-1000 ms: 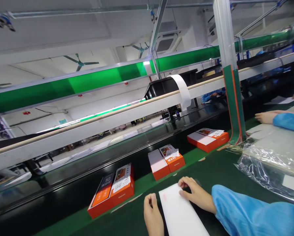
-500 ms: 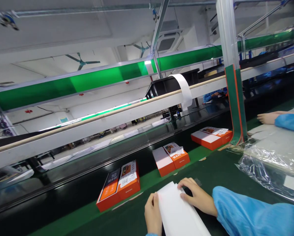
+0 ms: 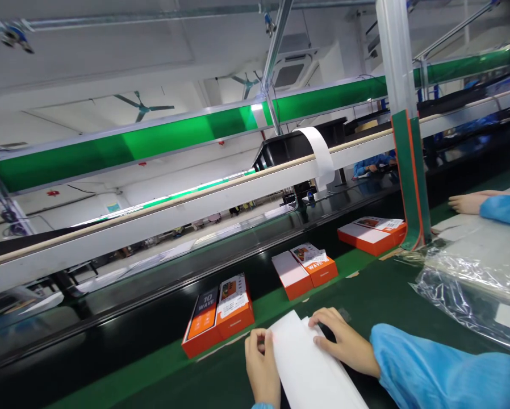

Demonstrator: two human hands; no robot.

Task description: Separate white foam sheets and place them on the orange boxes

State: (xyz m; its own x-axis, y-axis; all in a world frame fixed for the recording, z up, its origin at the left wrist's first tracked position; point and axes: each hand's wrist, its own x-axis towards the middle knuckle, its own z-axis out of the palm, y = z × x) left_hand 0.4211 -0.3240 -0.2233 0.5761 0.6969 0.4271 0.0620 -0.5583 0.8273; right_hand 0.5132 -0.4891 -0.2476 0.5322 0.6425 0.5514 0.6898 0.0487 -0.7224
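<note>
At the bottom centre, both my hands hold a white flat sheet or sleeve above the green work surface. My left hand pinches its left edge near the top corner. My right hand, in a blue sleeve, rests on its upper right part with fingers curled over it. The sheet's layers look slightly fanned at the top. Just beyond my hands, an orange box pair lies on the black conveyor belt.
Two more orange box pairs ride the belt to the right. A crinkled clear plastic bag lies at right. Another person's hand in a blue sleeve rests beyond a green-and-orange post. A shelf rail runs overhead.
The orange boxes have travelled right along the belt. My left hand has taken hold of the sheet's left edge and its top end has lifted and fanned slightly.
</note>
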